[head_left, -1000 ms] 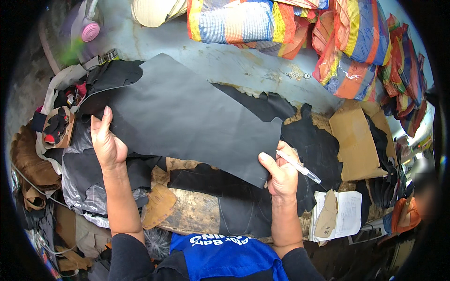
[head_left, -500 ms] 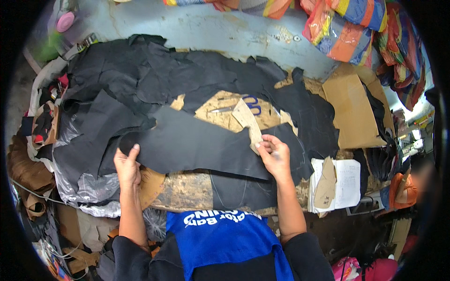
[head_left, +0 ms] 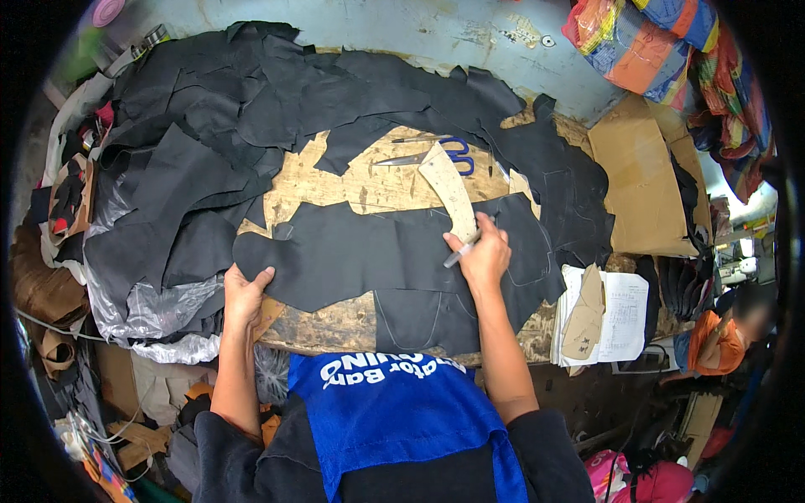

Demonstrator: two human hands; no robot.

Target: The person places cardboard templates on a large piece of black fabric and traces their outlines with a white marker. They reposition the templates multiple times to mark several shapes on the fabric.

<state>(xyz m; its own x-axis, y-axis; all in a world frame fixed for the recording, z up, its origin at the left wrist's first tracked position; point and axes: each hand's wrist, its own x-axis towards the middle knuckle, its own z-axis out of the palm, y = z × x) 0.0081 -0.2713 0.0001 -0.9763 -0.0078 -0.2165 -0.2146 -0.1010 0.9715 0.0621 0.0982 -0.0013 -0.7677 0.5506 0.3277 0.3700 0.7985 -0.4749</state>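
Note:
A piece of black leather [head_left: 335, 256] lies spread across the near part of the work table. My left hand [head_left: 246, 293] pinches its left edge between thumb and fingers. Toward its right end, my right hand [head_left: 488, 256] is closed around a pale pen [head_left: 457, 255]. The same hand touches the lower end of a curved beige card pattern [head_left: 447, 186], which rests partly on the leather. Beyond the pattern lie scissors with blue handles [head_left: 458, 159]. Under my right forearm, another black leather piece [head_left: 411, 314] carries thin light outlines.
Overlapping black leather [head_left: 335, 92] covers the far and left parts of the wooden table [head_left: 327, 323]. On the right are an open notebook [head_left: 622, 314] with a card pattern [head_left: 583, 323] on it and a cardboard box [head_left: 637, 184]. A person in orange [head_left: 713, 344] is at far right.
The leather's raised near edge has come down, and it now lies flatter and nearer me. More bare wood and the scissors show beyond it. The pen in my right hand is now plainer to see.

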